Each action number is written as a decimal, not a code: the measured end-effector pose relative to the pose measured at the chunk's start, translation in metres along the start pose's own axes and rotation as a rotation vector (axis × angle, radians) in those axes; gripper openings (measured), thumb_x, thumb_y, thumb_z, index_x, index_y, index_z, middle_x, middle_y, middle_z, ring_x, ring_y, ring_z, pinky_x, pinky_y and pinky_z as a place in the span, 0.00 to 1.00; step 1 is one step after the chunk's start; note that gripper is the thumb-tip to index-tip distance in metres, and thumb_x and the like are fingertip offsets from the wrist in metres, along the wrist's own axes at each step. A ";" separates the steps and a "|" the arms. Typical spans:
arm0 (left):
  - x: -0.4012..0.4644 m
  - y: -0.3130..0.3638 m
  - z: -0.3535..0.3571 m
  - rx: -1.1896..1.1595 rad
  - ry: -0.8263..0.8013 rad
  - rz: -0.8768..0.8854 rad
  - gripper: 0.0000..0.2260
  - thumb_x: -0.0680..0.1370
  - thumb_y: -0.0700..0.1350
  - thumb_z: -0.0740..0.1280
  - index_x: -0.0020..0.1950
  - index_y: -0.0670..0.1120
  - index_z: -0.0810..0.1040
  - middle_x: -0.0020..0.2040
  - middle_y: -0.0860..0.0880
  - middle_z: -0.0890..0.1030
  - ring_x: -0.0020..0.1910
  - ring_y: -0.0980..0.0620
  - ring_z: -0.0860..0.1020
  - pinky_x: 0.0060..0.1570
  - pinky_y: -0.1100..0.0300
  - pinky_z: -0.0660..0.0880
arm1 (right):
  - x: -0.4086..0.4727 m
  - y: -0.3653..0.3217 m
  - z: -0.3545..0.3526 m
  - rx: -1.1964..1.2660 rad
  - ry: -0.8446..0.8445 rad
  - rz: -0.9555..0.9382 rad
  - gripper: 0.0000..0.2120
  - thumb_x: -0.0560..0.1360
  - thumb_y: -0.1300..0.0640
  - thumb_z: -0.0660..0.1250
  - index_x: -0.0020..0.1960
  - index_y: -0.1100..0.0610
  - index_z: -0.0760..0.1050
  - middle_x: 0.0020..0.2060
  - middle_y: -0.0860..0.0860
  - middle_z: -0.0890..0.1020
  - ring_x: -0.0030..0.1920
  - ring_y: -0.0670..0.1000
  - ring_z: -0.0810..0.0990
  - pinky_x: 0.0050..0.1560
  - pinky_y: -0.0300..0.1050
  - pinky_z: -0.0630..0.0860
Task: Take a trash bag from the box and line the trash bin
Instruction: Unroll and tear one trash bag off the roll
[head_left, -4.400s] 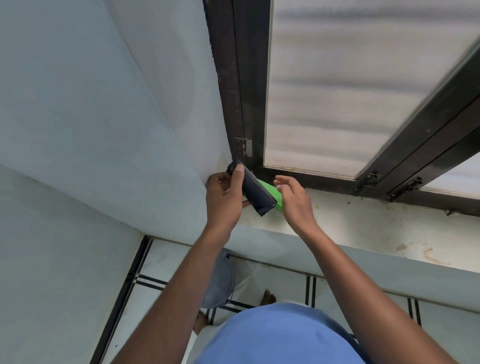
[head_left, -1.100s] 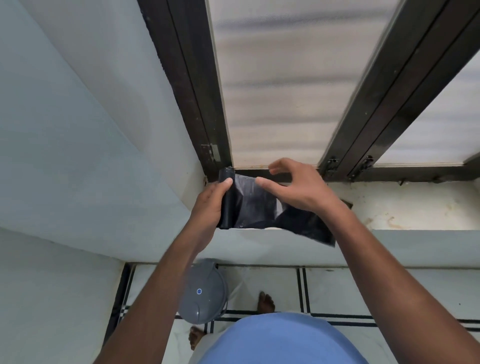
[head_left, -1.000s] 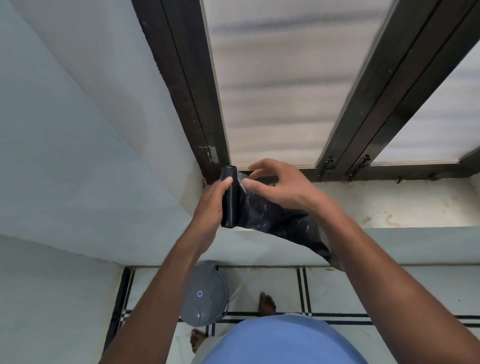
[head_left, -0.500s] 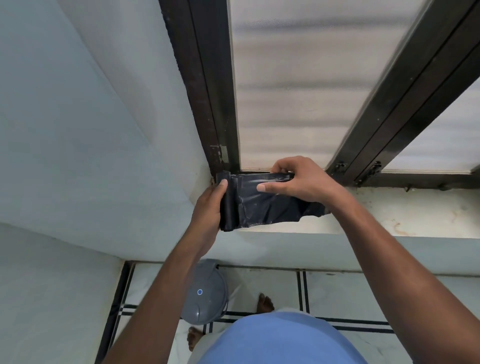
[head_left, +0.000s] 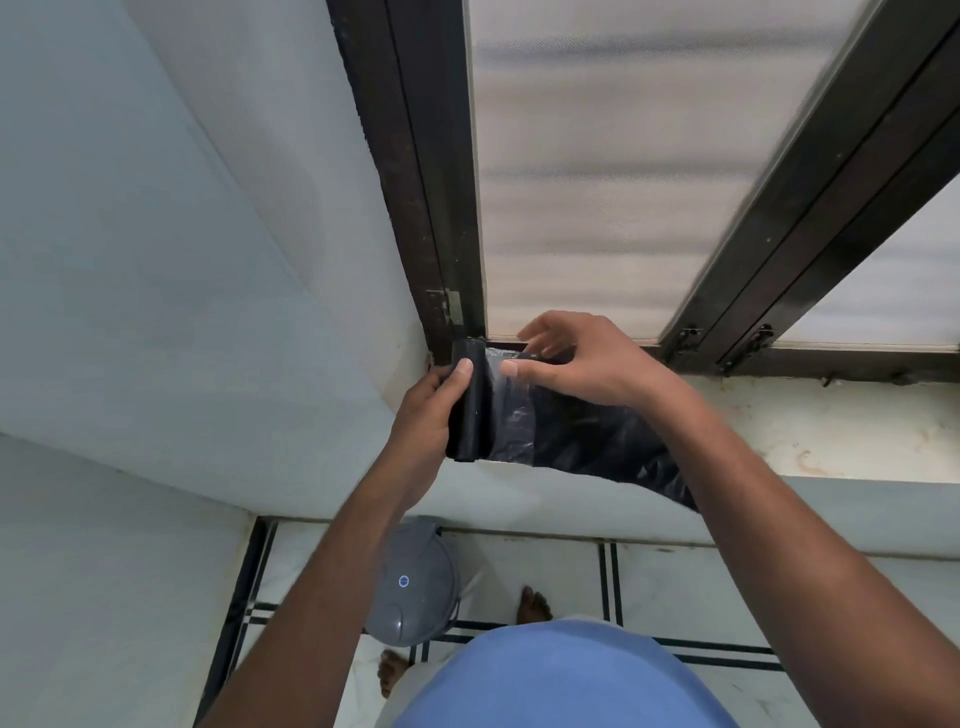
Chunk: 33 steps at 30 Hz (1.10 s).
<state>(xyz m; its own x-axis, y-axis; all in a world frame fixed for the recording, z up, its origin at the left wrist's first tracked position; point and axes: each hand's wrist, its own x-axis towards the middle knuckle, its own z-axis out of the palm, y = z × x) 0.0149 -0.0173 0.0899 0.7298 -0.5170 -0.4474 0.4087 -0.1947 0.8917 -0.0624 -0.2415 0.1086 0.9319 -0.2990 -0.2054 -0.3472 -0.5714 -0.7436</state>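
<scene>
Two hands — left (head_left: 426, 410), right (head_left: 587, 364) — grip one bag roll (head_left: 470, 400).

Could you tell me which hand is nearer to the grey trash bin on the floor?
Left. The left hand is almost directly above the trash bin; the right hand is farther right.

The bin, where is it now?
The bin stands on the floor at the bottom of the head view, under the left forearm, below the sill and beside the person's feet.

Left forearm (head_left: 332, 587) hides part of grey bin (head_left: 415, 587)
</scene>
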 end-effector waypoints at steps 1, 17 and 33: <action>0.000 0.001 0.002 0.006 -0.007 -0.007 0.21 0.86 0.63 0.64 0.70 0.51 0.83 0.64 0.46 0.87 0.65 0.44 0.85 0.64 0.46 0.83 | 0.002 -0.002 0.004 0.043 -0.027 -0.008 0.25 0.72 0.28 0.79 0.61 0.44 0.85 0.52 0.43 0.89 0.53 0.44 0.87 0.58 0.46 0.83; -0.003 0.001 -0.001 -0.034 -0.019 0.015 0.20 0.84 0.60 0.69 0.74 0.54 0.80 0.65 0.54 0.87 0.63 0.54 0.86 0.66 0.50 0.82 | 0.012 0.014 -0.011 -0.033 -0.047 -0.063 0.11 0.82 0.43 0.75 0.48 0.50 0.83 0.42 0.46 0.85 0.42 0.47 0.81 0.47 0.47 0.77; 0.000 -0.007 -0.001 -0.047 0.007 -0.005 0.24 0.85 0.67 0.60 0.74 0.55 0.81 0.68 0.51 0.86 0.69 0.47 0.84 0.73 0.41 0.78 | 0.007 0.003 0.000 -0.105 -0.062 -0.059 0.17 0.79 0.36 0.77 0.47 0.50 0.83 0.43 0.49 0.86 0.46 0.54 0.84 0.52 0.55 0.82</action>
<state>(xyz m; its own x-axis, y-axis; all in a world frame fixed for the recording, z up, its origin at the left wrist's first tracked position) 0.0128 -0.0151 0.0835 0.7315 -0.5101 -0.4525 0.4376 -0.1578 0.8852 -0.0571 -0.2454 0.1052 0.9546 -0.2163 -0.2049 -0.2977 -0.6644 -0.6855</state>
